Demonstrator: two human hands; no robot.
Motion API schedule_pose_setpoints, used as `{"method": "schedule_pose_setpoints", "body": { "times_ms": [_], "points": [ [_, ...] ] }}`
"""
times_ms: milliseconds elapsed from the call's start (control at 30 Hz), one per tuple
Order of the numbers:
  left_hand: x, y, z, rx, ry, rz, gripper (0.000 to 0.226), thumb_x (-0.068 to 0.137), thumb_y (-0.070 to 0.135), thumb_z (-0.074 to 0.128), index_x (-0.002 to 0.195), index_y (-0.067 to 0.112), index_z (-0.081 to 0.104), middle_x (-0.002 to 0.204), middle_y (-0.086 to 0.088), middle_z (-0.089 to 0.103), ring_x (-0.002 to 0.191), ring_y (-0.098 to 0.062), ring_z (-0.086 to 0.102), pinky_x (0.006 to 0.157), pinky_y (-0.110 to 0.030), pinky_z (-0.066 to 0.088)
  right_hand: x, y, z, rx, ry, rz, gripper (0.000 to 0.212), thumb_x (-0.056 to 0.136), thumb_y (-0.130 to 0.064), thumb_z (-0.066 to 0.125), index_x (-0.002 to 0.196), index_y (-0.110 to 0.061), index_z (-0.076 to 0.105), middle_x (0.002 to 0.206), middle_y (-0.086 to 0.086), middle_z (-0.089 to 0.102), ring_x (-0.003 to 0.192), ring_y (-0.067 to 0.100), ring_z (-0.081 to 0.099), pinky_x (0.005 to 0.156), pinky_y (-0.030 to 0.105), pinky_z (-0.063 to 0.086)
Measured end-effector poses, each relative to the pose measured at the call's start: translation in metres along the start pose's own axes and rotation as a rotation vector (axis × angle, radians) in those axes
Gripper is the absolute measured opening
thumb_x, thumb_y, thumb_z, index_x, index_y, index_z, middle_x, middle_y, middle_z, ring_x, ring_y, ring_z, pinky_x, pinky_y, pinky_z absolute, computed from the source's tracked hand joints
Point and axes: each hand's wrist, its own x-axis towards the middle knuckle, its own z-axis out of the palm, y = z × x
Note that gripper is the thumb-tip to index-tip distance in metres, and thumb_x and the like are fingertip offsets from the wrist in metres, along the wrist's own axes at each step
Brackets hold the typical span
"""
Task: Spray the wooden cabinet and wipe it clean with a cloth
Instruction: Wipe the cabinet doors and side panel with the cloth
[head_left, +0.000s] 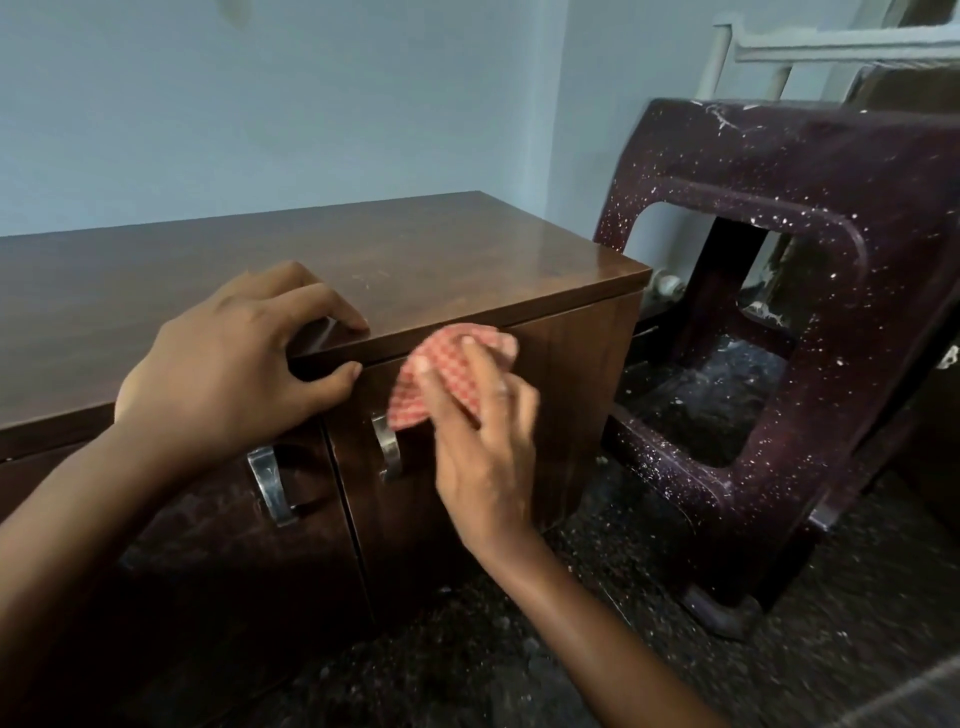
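While the cabinet (467, 260) is gripped at its top edge by the left hand (228, 364), fingers curled on top and thumb under, a cloth (441, 348) is pressed on the right door, just under that edge, by the right hand (483, 431) with fingers spread. The cloth is patterned in small red and white squares. The cabinet is made of dark, shiny wood. Two curved metal handles (387, 447) are fixed to the doors. A dark plastic chair (831, 208), dotted with white specks, is seen just beside it.
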Motion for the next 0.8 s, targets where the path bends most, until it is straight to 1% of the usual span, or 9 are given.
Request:
{"method": "schedule_pose_setpoints", "body": {
  "times_ms": [67, 133, 267, 333, 400, 500, 600, 700, 800],
  "points": [
    [0.0, -0.001, 0.0, 0.01, 0.004, 0.015, 0.037, 0.068, 0.06, 0.043, 0.099, 0.043, 0.055, 0.103, 0.015, 0.055, 0.097, -0.017, 0.057, 0.068, -0.041, 0.053, 0.01, 0.01, -0.003, -0.05, -0.014, -0.124, 0.051, 0.087, -0.002, 0.059, 0.13, -0.027, 0.052, 0.138, 0.003, 0.039, 0.1, 0.027, 0.044, 0.075, 0.038, 0.05],
    [0.0, -0.002, 0.001, 0.021, 0.001, 0.028, 0.039, 0.068, 0.061, 0.042, 0.099, 0.042, 0.056, 0.104, 0.015, 0.055, 0.098, -0.018, 0.057, 0.067, -0.042, 0.053, 0.016, 0.039, -0.008, -0.061, 0.005, -0.057, 0.045, 0.087, -0.002, 0.058, 0.126, -0.025, 0.059, 0.138, 0.003, 0.04, 0.097, 0.028, 0.044, 0.079, 0.036, 0.047],
    [0.0, -0.004, 0.002, 0.029, -0.001, 0.048, 0.038, 0.068, 0.061, 0.042, 0.099, 0.042, 0.055, 0.104, 0.013, 0.055, 0.098, -0.019, 0.056, 0.066, -0.042, 0.053, 0.029, 0.112, -0.016, 0.004, 0.106, 0.318, 0.045, 0.086, -0.003, 0.044, 0.126, -0.016, 0.06, 0.136, 0.014, 0.047, 0.106, 0.032, 0.046, 0.095, 0.032, 0.039],
    [0.001, -0.005, 0.004, 0.026, -0.005, 0.063, 0.035, 0.069, 0.061, 0.045, 0.098, 0.043, 0.053, 0.103, 0.013, 0.054, 0.097, -0.02, 0.057, 0.065, -0.043, 0.053, 0.038, 0.137, -0.017, 0.098, 0.163, 0.566, 0.047, 0.084, 0.001, 0.047, 0.129, -0.012, 0.057, 0.132, 0.018, 0.05, 0.113, 0.035, 0.049, 0.102, 0.032, 0.036],
    [0.002, -0.007, 0.006, 0.023, 0.011, 0.063, 0.031, 0.07, 0.057, 0.051, 0.097, 0.043, 0.053, 0.102, 0.013, 0.054, 0.095, -0.021, 0.057, 0.064, -0.044, 0.053, 0.04, 0.138, -0.017, 0.162, 0.2, 0.685, 0.046, 0.082, 0.002, 0.052, 0.128, -0.008, 0.057, 0.128, 0.019, 0.052, 0.115, 0.034, 0.05, 0.104, 0.028, 0.035],
    [0.001, -0.009, 0.008, 0.037, 0.02, 0.083, 0.034, 0.07, 0.061, 0.048, 0.097, 0.042, 0.052, 0.102, 0.012, 0.052, 0.091, -0.022, 0.056, 0.063, -0.045, 0.053, 0.033, 0.11, -0.016, 0.171, 0.209, 0.565, 0.044, 0.082, 0.002, 0.054, 0.125, -0.009, 0.06, 0.128, 0.018, 0.053, 0.117, 0.025, 0.046, 0.103, 0.011, 0.027],
    [0.002, -0.008, 0.009, 0.081, 0.014, 0.109, 0.04, 0.071, 0.067, 0.046, 0.098, 0.038, 0.052, 0.101, 0.011, 0.051, 0.09, -0.024, 0.055, 0.064, -0.047, 0.052, 0.014, 0.099, -0.007, 0.153, 0.189, 0.533, 0.043, 0.083, 0.002, 0.055, 0.124, -0.009, 0.061, 0.13, 0.017, 0.052, 0.122, 0.025, 0.046, 0.106, 0.023, 0.031],
    [0.0, -0.007, 0.009, 0.111, 0.059, 0.103, 0.035, 0.074, 0.064, 0.046, 0.097, 0.039, 0.052, 0.101, 0.011, 0.052, 0.091, -0.023, 0.055, 0.06, -0.044, 0.052, -0.012, 0.111, 0.002, 0.292, 0.226, 0.885, 0.045, 0.083, 0.008, 0.055, 0.125, -0.008, 0.059, 0.131, 0.012, 0.051, 0.123, 0.028, 0.049, 0.106, 0.036, 0.038],
    [0.0, -0.005, 0.009, 0.11, 0.079, 0.102, 0.031, 0.074, 0.062, 0.048, 0.096, 0.041, 0.051, 0.1, 0.012, 0.052, 0.09, -0.021, 0.055, 0.058, -0.04, 0.051, -0.012, 0.12, 0.005, 0.409, 0.29, 1.192, 0.045, 0.085, 0.01, 0.053, 0.125, -0.01, 0.06, 0.126, 0.008, 0.052, 0.12, 0.027, 0.052, 0.103, 0.03, 0.04]
  ]
}}
